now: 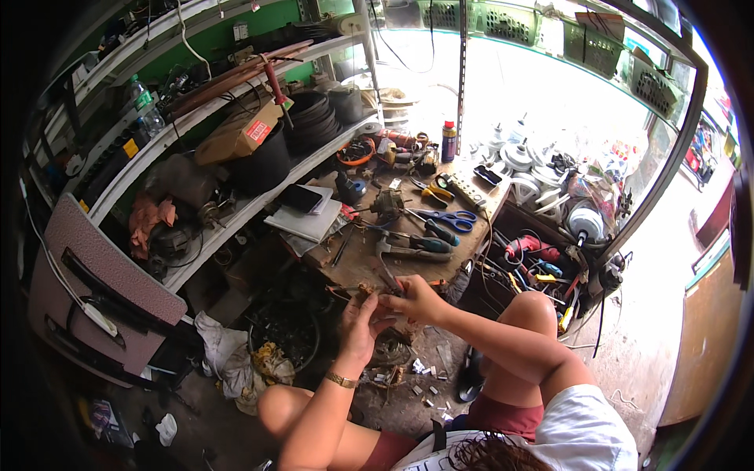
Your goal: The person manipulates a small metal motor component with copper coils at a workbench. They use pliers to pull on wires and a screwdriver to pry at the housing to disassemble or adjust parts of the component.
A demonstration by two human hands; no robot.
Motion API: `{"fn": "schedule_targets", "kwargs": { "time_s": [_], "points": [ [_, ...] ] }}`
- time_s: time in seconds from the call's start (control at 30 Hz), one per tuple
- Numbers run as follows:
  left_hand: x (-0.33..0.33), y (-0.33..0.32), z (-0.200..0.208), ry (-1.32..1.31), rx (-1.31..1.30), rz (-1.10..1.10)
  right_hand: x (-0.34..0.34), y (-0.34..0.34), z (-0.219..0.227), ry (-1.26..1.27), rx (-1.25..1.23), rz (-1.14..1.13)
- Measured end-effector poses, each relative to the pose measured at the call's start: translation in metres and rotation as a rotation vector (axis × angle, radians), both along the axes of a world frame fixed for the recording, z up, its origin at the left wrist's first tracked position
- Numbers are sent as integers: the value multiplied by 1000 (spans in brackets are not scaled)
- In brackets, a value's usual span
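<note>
Both my hands are close together in front of the near edge of a low wooden worktable [345, 271]. My left hand [360, 328] has its fingertips closed round a small copper-coloured piece [365, 290], partly hidden by the fingers. In my right hand [418, 301] is a slim dark tool [388, 275], gripped with its thin end pointing up and away; its kind is unclear. Just beyond, a hammer [416, 250] lies across the table. Behind it are blue-handled scissors [452, 220], yellow-handled pliers [437, 194] and a small motor-like part [387, 204].
A crate of tools [542, 271] stands right of the table. Beneath my hands, scraps and small white pieces [424, 385] litter the floor. Shelves [204, 243] with boxes and coils run along the left. A spray can [448, 141] stands at the table's back, and a chair back [102, 282] is far left.
</note>
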State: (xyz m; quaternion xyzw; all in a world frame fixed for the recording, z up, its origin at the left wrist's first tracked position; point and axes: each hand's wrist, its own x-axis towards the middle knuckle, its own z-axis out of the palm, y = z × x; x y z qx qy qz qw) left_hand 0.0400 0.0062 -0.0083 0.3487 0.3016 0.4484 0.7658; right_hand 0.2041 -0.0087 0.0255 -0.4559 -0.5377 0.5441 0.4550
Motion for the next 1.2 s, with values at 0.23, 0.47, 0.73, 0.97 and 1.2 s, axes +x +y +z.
{"fn": "schedule_targets", "kwargs": {
  "time_s": [0.23,0.47,0.73,0.97,1.2],
  "points": [
    [10,8,-10,71,59,-16,10,14,-43,3,-35,-56],
    [10,9,-14,227,150,-76,13,14,-51,-193,120,-133],
    [19,19,-50,727,536,125,1,10,-49,-452,163,-176],
    [25,33,-42,110,23,55,20,28,-61,100,-129,-229],
    [25,56,-72,14,-61,-22,31,38,-65,297,-299,-247]
  ]
}}
